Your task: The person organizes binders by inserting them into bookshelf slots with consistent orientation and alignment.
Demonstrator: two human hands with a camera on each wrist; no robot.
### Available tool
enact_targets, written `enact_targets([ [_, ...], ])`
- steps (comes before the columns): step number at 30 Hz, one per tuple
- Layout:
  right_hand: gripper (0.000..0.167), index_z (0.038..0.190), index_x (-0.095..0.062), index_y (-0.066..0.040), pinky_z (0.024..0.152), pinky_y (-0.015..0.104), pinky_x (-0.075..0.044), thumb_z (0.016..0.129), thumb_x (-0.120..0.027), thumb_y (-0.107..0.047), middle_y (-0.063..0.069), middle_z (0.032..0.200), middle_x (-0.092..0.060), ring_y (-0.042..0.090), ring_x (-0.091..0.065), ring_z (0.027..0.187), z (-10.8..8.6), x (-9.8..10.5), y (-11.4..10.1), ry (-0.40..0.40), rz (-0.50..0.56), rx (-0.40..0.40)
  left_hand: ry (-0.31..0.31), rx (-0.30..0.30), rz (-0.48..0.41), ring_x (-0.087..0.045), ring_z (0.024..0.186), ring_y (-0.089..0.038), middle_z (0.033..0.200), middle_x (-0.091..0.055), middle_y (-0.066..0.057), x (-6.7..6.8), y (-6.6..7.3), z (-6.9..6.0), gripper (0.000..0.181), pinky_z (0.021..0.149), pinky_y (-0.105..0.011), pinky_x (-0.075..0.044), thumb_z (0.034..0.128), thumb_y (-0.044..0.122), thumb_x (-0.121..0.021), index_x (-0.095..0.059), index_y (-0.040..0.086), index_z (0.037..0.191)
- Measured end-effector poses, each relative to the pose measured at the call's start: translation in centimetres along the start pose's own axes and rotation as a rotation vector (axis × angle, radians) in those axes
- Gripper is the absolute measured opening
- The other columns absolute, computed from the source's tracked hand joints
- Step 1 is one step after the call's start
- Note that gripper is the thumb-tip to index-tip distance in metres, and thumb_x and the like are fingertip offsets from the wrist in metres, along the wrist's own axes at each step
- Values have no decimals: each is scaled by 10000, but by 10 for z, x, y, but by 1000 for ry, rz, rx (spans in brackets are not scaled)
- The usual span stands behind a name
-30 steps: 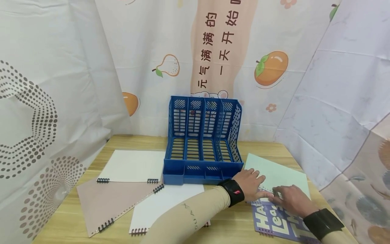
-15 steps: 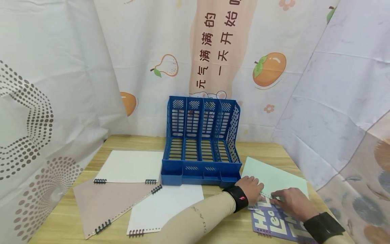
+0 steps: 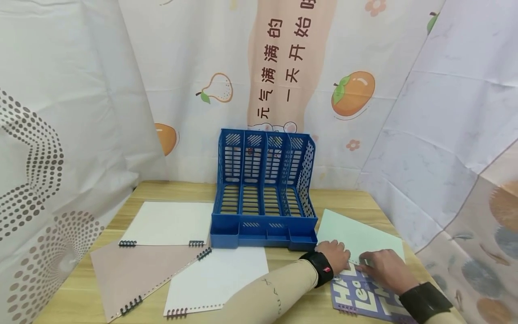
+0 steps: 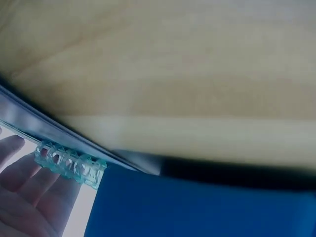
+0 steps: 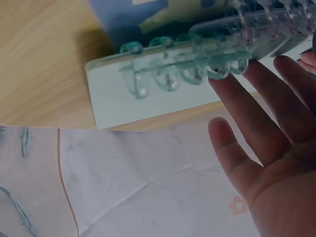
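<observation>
1. Head view, far left: I see a cream pad (image 3: 166, 223) lying over a pink pad (image 3: 135, 272), its bound edge nearer the person; I take the overlap for loose stacking to save room.
2. Next, a white pad (image 3: 222, 275) lies partly beneath the pink one, its far edge near the rack (image 3: 264, 222).
3. That rack stands upright, compartments facing the person, presumably for easy access.
4. The left hand (image 3: 333, 257) rests at the green pad (image 3: 362, 236), fingers loosely bent over its near-left part, probably steadying it. I cannot tell whether the thumb clamps anything.
5. The green pad lies flat, slanted, right of the rack. From the right wrist I make out clear rings (image 5: 182, 66) along its bound edge.
6. The right hand (image 3: 386, 269) has thumb and index nearly together, pinching that edge, other fingers loose, likely for fine control at the rings.
7. Below both hands, a purple pad (image 3: 358, 299) lies partly covered.
</observation>
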State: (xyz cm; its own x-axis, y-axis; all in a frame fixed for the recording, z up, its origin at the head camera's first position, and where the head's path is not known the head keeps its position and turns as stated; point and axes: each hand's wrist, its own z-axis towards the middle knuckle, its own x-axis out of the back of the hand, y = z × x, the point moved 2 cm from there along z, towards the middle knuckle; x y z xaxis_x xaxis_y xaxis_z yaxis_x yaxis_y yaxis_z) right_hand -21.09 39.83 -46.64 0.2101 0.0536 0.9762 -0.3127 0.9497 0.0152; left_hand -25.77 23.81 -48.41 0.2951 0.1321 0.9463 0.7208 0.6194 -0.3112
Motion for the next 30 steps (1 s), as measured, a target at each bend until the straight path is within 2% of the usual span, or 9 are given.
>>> enact_targets([
  [6,218,873,-778,-125,629,386,-535,761,-898,-269,-59,741,-715,122,-650,637,-1,-1,-1,11,-3,-10,-30,-4,-27,-627,877,-24,1012,-671,167,-2,1,9,167,695,-256,-542,1057,383,-551,-698,388,1136],
  [9,211,872,-767,-139,624,365,-532,754,-905,-245,-86,737,-697,78,-620,629,-1,-3,0,26,-10,-12,-8,-14,-39,-647,820,-18,963,-702,181,-6,1,16,153,685,-249,-544,1045,326,-582,-723,384,1059],
  [11,202,838,-734,-151,591,345,-502,759,-903,-230,-122,691,-632,47,-547,589,-1,-3,0,36,-27,2,17,-21,-33,-648,784,-9,932,-712,191,-9,0,20,152,672,-245,-543,1036,316,-599,-733,384,1016],
  [15,313,704,-586,-209,569,348,-445,767,-893,-207,-162,580,-454,16,-423,515,-1,-3,0,59,-129,88,70,-30,-8,-641,737,0,884,-716,196,-13,0,25,150,641,-239,-540,1013,304,-636,-748,390,962],
  [17,372,678,-514,-218,577,373,-437,772,-868,-156,-152,557,-434,26,-420,498,1,-4,-2,43,-195,141,87,-32,-5,-639,726,1,870,-715,193,-14,-1,25,152,636,-234,-538,1006,300,-646,-753,390,947],
  [19,363,682,-498,-205,593,392,-437,764,-840,-115,-130,546,-455,42,-437,496,1,-7,-5,15,-256,176,93,-32,-7,-639,726,0,866,-714,190,-15,-1,25,150,639,-229,-537,1004,299,-650,-756,388,945],
  [22,321,695,-474,-150,567,386,-417,772,-768,-45,-54,552,-462,103,-457,496,1,-11,-10,-12,-349,241,87,-32,-22,-635,726,-2,866,-714,186,-15,-2,25,151,649,-226,-536,1004,295,-648,-758,383,950],
  [25,296,693,-446,-106,550,382,-406,786,-718,-32,0,552,-439,159,-468,486,1,-15,-14,9,-433,291,73,-28,-45,-628,722,-3,867,-714,185,-15,-2,26,143,652,-226,-534,1002,294,-651,-757,377,954],
  [30,293,707,-441,-83,567,382,-402,777,-723,-45,18,570,-422,186,-482,497,-1,-17,-16,45,-473,300,48,-5,-53,-635,753,-18,882,-718,183,-8,-3,24,162,658,-246,-546,1009,290,-647,-770,387,967],
])
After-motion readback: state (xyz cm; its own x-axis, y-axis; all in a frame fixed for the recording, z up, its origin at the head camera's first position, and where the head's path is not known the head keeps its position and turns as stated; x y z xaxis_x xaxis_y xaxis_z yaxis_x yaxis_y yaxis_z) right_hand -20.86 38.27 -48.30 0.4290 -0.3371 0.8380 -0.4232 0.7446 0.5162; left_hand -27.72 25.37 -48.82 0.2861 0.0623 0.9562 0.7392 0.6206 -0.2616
